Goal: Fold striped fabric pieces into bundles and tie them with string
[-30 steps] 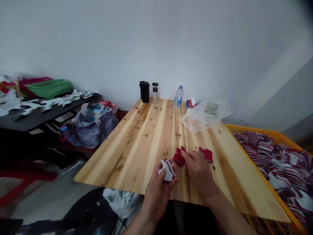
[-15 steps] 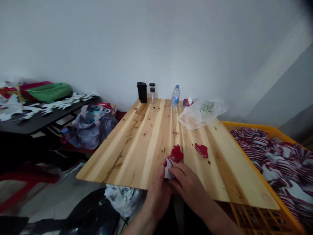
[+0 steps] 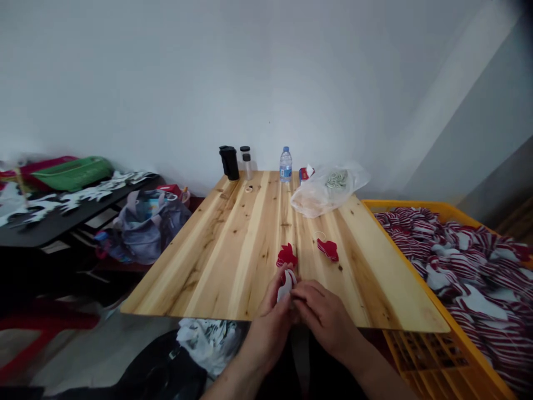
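Near the table's front edge, my left hand (image 3: pixel 270 316) is closed round a small white and dark-red fabric piece (image 3: pixel 286 286). My right hand (image 3: pixel 322 314) meets it from the right, its fingers pinched at the piece's lower right side; what lies between those fingertips is hidden. Just beyond the hands a red jagged-edged piece (image 3: pixel 286 255) lies on the wooden table (image 3: pixel 233 244). Farther right rests a red boot-shaped piece (image 3: pixel 328 249) with a thin loop of string at its top.
Along the back stand a black cup (image 3: pixel 229 163), a small jar (image 3: pixel 247 165), a water bottle (image 3: pixel 285 165) and a plastic bag (image 3: pixel 318 194). A yellow crate (image 3: pixel 441 206) of striped pieces stands right. Left are a grey bag (image 3: pixel 144 230) and a black table (image 3: pixel 54 225).
The view has shifted, so the table items appear farther left. The red jagged piece now shows apart from the white piece in my hands, which is more upright.
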Demonstrator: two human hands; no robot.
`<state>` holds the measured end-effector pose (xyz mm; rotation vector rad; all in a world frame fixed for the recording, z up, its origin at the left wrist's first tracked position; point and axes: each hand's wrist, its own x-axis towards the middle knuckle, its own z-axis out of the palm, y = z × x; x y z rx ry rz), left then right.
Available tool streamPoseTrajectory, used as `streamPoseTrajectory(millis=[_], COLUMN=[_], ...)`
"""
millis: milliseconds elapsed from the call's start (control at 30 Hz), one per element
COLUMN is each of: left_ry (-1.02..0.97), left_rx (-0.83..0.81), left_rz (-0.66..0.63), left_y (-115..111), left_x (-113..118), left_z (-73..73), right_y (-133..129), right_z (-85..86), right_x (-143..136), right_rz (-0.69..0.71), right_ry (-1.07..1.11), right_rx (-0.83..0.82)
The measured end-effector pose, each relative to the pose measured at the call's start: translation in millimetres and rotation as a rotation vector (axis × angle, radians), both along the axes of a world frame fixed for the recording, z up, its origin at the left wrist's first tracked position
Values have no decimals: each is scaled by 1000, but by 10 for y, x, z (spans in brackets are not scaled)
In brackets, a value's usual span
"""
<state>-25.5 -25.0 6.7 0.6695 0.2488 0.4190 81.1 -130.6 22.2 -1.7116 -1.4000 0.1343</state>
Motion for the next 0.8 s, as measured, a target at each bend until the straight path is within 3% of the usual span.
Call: streamPoseTrajectory(millis=[200,400,633,800], left_ry=[77,46,185,184], left_rx=[-42,-11,46,59], left_rz=[28,-2,85,114], left_y=[-18,15,13,73], left_x=[159,143,237,257], left_z=[-23,-61,-101,-68], right_y=[20,74,97,-39], right_z=[-117,-225,-262,-136], right_x=[25,18,54,546], right_rz=[-76,-154,-302,-483], right_ry=[-90,-128,148,456], right_rx=[-29,8,-4,-74])
